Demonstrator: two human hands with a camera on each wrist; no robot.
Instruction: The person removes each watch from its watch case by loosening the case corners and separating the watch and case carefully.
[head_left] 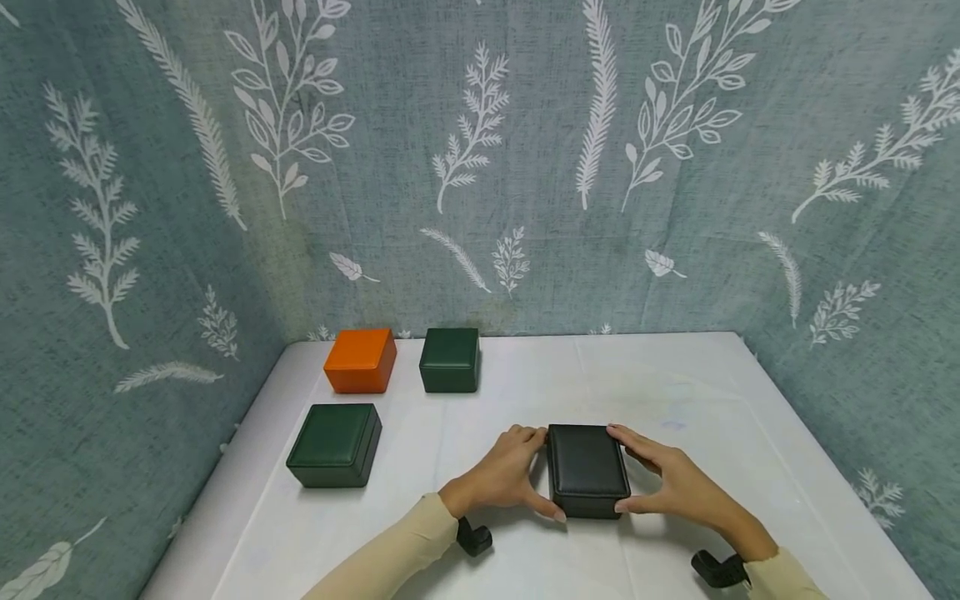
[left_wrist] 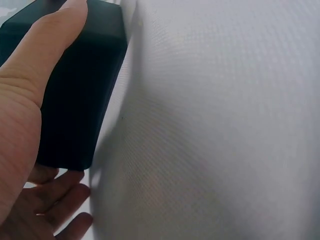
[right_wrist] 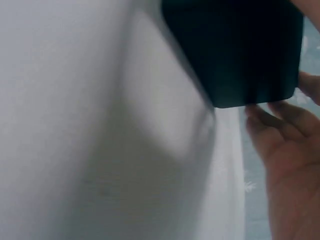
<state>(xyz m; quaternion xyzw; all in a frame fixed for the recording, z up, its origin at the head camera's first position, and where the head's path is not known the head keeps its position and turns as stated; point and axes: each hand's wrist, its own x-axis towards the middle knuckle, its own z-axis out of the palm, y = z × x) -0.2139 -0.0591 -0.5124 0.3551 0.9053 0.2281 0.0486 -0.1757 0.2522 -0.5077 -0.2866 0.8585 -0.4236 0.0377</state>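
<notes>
A black leather-look box (head_left: 588,462) with a padded lid is between the two hands, right of the table's middle. The left hand (head_left: 504,471) grips its left side, thumb at the near corner and fingers at the far one. On the opposite side the right hand (head_left: 667,479) holds it the same way, thumb near and fingertips at the far right corner. In the left wrist view the thumb lies along the dark box (left_wrist: 80,100). The right wrist view has fingertips against the end of the box (right_wrist: 235,55). Whether its base touches the table is hard to tell.
On the white-covered table (head_left: 675,383), an orange box (head_left: 360,361) and a dark green box (head_left: 450,360) stand at the back left. Another green box (head_left: 334,446) sits nearer, at left. Patterned teal cloth (head_left: 525,167) hangs behind and along both sides.
</notes>
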